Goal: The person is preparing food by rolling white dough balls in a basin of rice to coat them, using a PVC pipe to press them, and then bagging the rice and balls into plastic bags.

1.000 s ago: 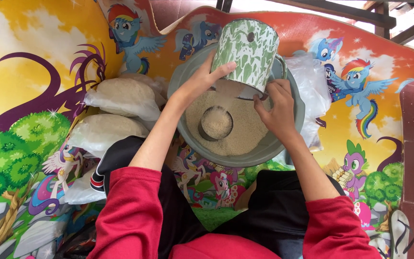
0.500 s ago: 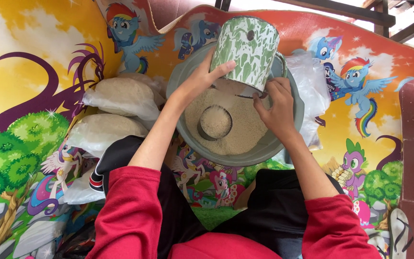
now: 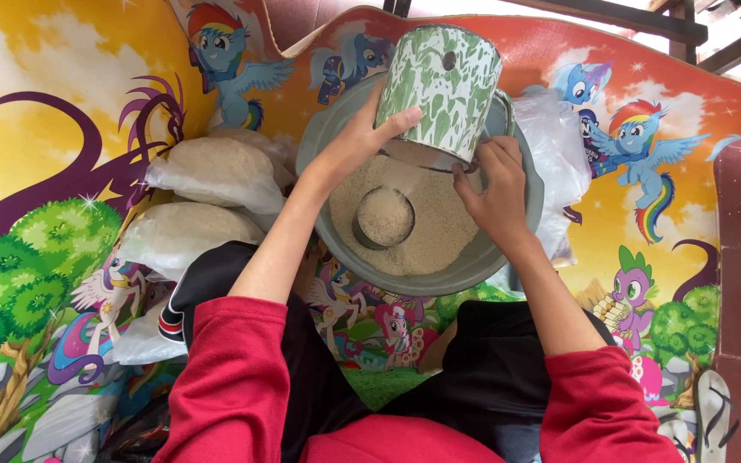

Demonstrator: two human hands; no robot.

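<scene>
Two clear bags [image 3: 203, 201] of pale grain lie at the left on the cartoon mat [image 3: 53, 111], soft and slumped — they would sag if lifted by one corner. Next to them the grey basin [image 3: 336, 141] sits before the person's knees, filled with the same grain, and a small round cup [image 3: 383, 219] stands half sunk in it.

Above the basin the left hand [image 3: 358, 141] holds the green-and-white mug [image 3: 443, 90] by its side wall, thumb across the front, while the right hand [image 3: 495, 184] grips the rim at the mouth. The mug is tipped toward the grain. It looks like enamelled metal: stiff, rather smooth, so I judge it could slip in dusty fingers; the wall and rim are the good places to hold. With grain inside it may be quite heavy.

Its inside is hidden, so how full it is I cannot tell. More clear plastic [image 3: 551, 163] at the right is partly covered by the basin — its content is unclear.
</scene>
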